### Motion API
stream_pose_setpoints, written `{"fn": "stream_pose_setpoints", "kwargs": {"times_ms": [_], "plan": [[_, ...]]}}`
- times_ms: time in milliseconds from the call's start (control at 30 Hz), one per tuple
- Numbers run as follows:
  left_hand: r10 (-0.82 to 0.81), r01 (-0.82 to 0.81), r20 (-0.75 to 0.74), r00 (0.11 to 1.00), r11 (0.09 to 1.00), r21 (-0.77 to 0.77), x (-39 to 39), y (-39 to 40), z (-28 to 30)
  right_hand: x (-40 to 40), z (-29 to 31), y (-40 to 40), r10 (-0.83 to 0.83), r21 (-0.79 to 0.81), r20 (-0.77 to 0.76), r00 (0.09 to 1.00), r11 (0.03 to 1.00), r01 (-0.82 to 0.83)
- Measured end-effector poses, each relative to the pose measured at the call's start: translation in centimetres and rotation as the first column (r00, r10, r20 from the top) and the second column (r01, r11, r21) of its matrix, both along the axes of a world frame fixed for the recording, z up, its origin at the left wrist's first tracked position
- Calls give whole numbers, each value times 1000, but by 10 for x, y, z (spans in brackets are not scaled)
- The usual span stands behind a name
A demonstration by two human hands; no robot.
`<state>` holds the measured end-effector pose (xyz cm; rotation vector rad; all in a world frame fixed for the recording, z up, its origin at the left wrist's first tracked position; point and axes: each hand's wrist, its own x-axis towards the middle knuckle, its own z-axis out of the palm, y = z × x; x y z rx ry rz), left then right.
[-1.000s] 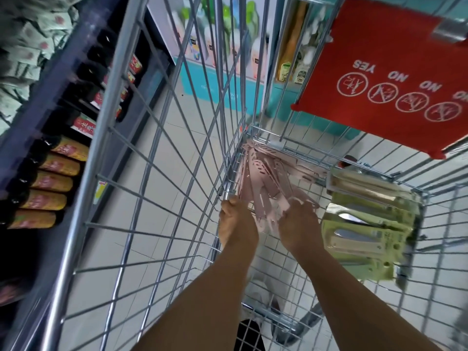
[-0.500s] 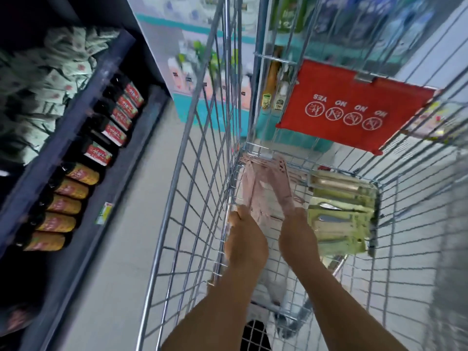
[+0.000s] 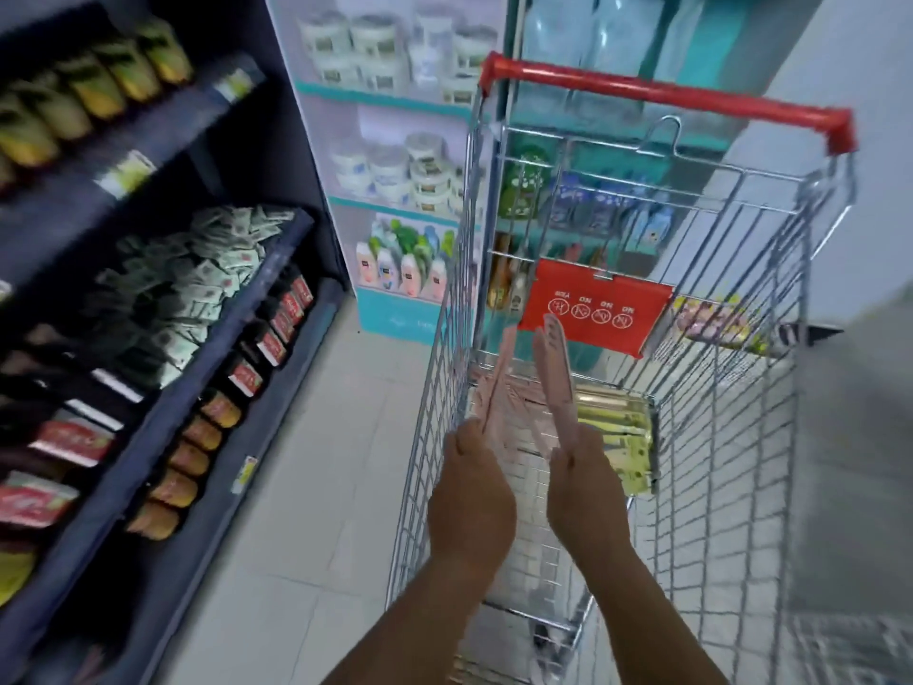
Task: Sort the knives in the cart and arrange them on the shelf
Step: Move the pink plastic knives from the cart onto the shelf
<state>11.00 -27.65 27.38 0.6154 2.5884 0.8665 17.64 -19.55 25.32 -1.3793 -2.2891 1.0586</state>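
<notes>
Two hands are inside the wire cart (image 3: 731, 388), and each one holds pink packaged knives. The left hand (image 3: 472, 501) has its fingers curled around the near end of one pink pack (image 3: 496, 388); the right hand (image 3: 585, 491) pinches a second pink bundle (image 3: 556, 373) that stands up toward the red sign (image 3: 598, 313). More pink packs lie on the cart floor, and green knife packs (image 3: 615, 432) lie at the right of them. I judge the packs to be light, flat and rather stiff cards, a little slippery, so gripping the lower end firmly seems best. A dark shelf (image 3: 237, 309) with bottles stands at the left.
</notes>
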Motion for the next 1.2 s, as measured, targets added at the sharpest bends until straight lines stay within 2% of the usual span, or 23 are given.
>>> {"fn": "stream_pose_setpoints", "kwargs": {"times_ms": [200, 300, 500, 733, 967, 1067, 1200], "plan": [[144, -130, -65, 987, 974, 185, -7, -29, 75, -16, 81, -18, 140, 89, -146, 979, 988, -128], [234, -200, -172, 957, 961, 192, -15, -50, 108, -30, 116, -32, 250, 144, -194, 949, 964, -225], [396, -329, -318, 861, 912, 246, -46, -118, 156, -83, 170, -82, 424, 184, -192, 885, 902, -391], [611, -488, -355, 708, 786, 380, -97, -224, 199, -154, 222, -182, 641, 300, -212, 737, 761, -575], [703, -566, -462, 541, 711, 418, -166, -347, 228, -235, 259, -299, 765, 356, -238, 598, 642, -679], [707, -585, -501, 499, 702, 407, -193, -392, 242, -265, 272, -345, 802, 351, -262, 536, 597, -722], [734, -624, -477, 484, 671, 399, -225, -438, 255, -302, 285, -393, 835, 343, -282, 473, 548, -763]]}}
